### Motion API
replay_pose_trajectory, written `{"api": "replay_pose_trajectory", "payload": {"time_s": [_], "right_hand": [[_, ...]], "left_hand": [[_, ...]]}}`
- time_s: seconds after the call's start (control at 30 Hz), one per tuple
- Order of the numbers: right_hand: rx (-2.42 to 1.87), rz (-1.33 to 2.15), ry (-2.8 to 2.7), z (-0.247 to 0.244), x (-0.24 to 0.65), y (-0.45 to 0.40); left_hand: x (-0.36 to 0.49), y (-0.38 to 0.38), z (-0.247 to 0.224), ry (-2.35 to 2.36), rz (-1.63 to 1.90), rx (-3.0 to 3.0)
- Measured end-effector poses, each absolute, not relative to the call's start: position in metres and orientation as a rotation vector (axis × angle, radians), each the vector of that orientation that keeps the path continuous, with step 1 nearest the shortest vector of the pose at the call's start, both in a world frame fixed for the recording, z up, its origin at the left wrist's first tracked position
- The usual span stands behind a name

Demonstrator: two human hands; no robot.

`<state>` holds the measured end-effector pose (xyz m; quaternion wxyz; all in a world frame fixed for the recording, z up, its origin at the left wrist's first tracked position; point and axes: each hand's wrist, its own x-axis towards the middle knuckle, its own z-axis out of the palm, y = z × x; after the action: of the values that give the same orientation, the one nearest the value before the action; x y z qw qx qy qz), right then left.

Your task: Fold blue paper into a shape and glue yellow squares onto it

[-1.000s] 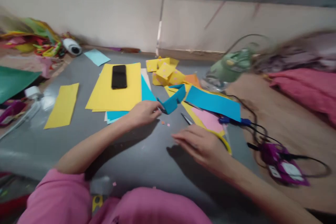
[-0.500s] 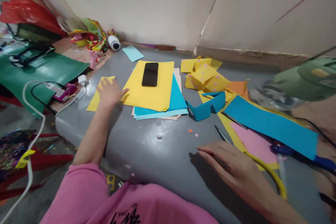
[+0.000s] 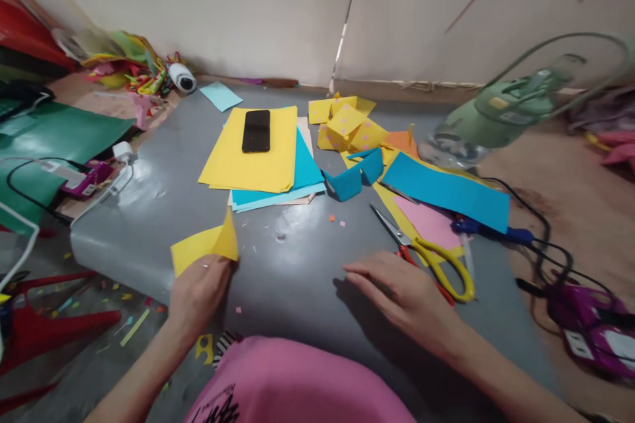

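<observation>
The fingers of the left hand are closed on the edge of a yellow paper, which sits at the near left part of the bench, bent up at its right corner. To the right, beyond the hands, a phone lies on yellow sheets, with folded blue paper farther right. The right hand has its fingers stretched out with a narrow gap, holding nothing visible, just beside yellow-handled scissors.
</observation>
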<state>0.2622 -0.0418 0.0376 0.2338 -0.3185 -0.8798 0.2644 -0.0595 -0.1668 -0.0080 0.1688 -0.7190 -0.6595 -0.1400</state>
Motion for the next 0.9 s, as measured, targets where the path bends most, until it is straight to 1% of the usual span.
{"api": "replay_pose_trajectory", "payload": {"time_s": [0.07,0.1,0.2,0.23,0.33,0.4,0.43,0.5,0.57,0.63,0.7,0.77,0.9], "right_hand": [[-1.037,0.915,-2.315,0.039,0.258,-0.037],[-1.1,1.061,-2.245,0.04,0.255,-0.034],[-1.058,1.537,-1.979,0.039,0.245,-0.022],[-1.08,1.58,-1.89,0.038,0.242,-0.018],[-1.219,1.513,-1.579,0.034,0.239,-0.006],[-1.237,1.47,-1.428,0.031,0.241,0.0],[-1.229,1.446,-1.371,0.03,0.244,0.003],[-1.203,1.411,-1.302,0.03,0.249,0.006],[-1.182,1.404,-1.29,0.031,0.255,0.008],[-1.175,1.41,-1.301,0.033,0.259,0.008],[-1.186,1.388,-1.304,0.034,0.262,0.006],[-1.204,1.352,-1.324,0.033,0.264,0.003],[-1.208,1.256,-1.274,0.028,0.257,-0.004]], "left_hand": [[-0.041,-0.152,0.0,-1.597,-0.651,-2.216],[-0.031,-0.141,0.004,-1.489,-0.723,-2.288],[-0.004,-0.099,0.013,-1.268,-0.756,-2.41],[0.002,-0.085,0.015,-1.257,-0.734,-2.456],[0.009,-0.048,0.021,-1.314,-0.63,-2.677],[0.004,-0.029,0.026,-1.457,-0.793,-2.669],[-0.001,-0.02,0.029,-1.589,-0.982,-2.565],[-0.011,-0.008,0.035,-1.88,-1.482,-2.293],[-0.02,-0.001,0.039,-2.183,-1.947,-2.253],[-0.025,-0.001,0.04,-2.481,-2.2,-2.319],[-0.028,-0.006,0.038,-2.642,-2.249,-2.35],[-0.032,-0.011,0.035,-2.665,-2.233,-2.326],[-0.034,-0.019,0.029,-2.636,-2.406,-1.982]]}}
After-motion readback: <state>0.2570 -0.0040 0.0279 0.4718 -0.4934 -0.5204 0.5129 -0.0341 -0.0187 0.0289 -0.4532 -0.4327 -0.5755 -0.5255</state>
